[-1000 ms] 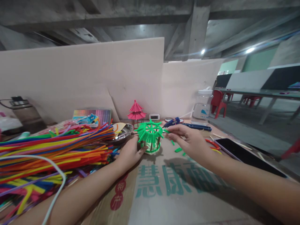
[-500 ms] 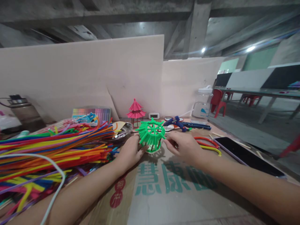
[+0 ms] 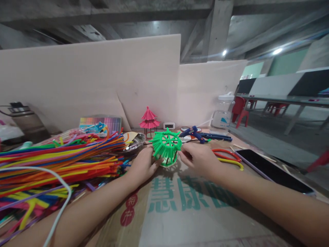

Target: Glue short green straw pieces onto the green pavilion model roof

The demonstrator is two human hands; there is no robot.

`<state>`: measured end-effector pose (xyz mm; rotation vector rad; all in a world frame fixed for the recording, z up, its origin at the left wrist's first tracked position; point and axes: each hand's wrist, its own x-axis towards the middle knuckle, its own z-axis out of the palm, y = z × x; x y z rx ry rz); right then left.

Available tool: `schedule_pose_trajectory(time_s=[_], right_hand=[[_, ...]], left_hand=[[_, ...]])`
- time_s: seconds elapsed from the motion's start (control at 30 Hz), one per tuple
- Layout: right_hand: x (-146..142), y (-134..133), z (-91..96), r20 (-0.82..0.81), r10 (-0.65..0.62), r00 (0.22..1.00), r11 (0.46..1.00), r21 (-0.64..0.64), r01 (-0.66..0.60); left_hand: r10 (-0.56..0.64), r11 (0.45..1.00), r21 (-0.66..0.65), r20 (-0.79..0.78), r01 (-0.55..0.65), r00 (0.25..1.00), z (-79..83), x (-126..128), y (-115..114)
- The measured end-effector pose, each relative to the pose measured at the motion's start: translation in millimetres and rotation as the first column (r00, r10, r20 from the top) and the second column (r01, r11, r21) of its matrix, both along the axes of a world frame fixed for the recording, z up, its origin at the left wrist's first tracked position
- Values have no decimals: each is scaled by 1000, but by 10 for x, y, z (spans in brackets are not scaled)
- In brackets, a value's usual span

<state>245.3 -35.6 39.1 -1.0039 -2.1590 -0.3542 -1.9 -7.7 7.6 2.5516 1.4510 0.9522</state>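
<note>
A small green pavilion model [image 3: 167, 145], made of fuzzy pipe cleaners with a fringed, open-ringed roof on thin brown posts, stands on the cardboard at the middle. My left hand [image 3: 145, 163] holds its base and left side, the thumb at the front and the other fingers partly hidden behind. From the right, my right hand [image 3: 197, 158] is closed, with thumb and forefinger pinched at the roof's right-hand fringe. Behind the model stands a finished-looking pink two-tiered pavilion [image 3: 148, 120].
Bundles of coloured pipe cleaners [image 3: 64, 157] cover the left side, crossed by a white cable [image 3: 61, 181]. A blue glue gun [image 3: 194, 133], pliers [image 3: 217, 137], red and yellow pipe cleaners [image 3: 227, 155] and a phone [image 3: 273, 171] lie right. A plastic jug [image 3: 223, 113] stands behind.
My right hand has shifted slightly left, closer in against the roof fringe. The left hand keeps its hold, and the model stays about where it was. The camera view has tilted a little.
</note>
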Motion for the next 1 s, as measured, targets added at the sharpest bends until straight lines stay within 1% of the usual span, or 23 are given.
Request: schedule_pose_trajectory(time_s=[0.13,0.27,0.37,0.4,0.47,0.5,0.57,0.63,0.67,0.7,0.77,0.83,0.9,1.0], right_hand=[[-18,-12,11,14,-7,1000,1000,-29,7],[-32,-21,11,-10,-21,1000,998,-65,20],[-17,-28,24,-45,3,999,995,-100,-7],[-4,-27,32,-79,17,997,992,-126,-27],[31,-14,41,-207,36,978,978,-194,-77],[49,0,37,-298,39,954,968,-224,-110],[74,43,-3,-502,28,865,945,-269,-186],[77,91,-85,-661,0,751,904,-320,-282],[70,111,-136,-710,-23,704,876,-354,-328],[58,125,-188,-736,-46,675,843,-391,-369],[26,128,-273,-746,-66,663,786,-448,-426],[-12,100,-313,-739,-51,672,746,-476,-466],[-52,55,-308,-730,-34,683,702,-503,-504],[-108,-9,-263,-734,-30,679,614,-549,-567]], left_hand=[[1,1000,9,-16,-1,1000,-1,1,-3],[-12,999,41,-14,12,1000,-10,-11,-1],[-18,999,38,-10,18,1000,-19,-19,6],[-19,999,28,-6,19,1000,-21,-20,10],[-30,1000,6,8,30,1000,-25,-20,21],[-40,999,-7,18,40,999,-26,-20,29],[-72,997,-30,45,73,996,-30,-24,50],[-100,993,-52,84,104,991,-36,-34,75],[-104,992,-62,103,110,989,-40,-39,87],[-103,991,-69,120,111,988,-42,-45,98],[-99,991,-71,133,109,986,-43,-51,111],[-113,991,-58,131,121,985,-35,-49,112],[-133,989,-42,129,139,983,-22,-39,106],[-145,988,-29,127,150,981,-8,-28,95]])
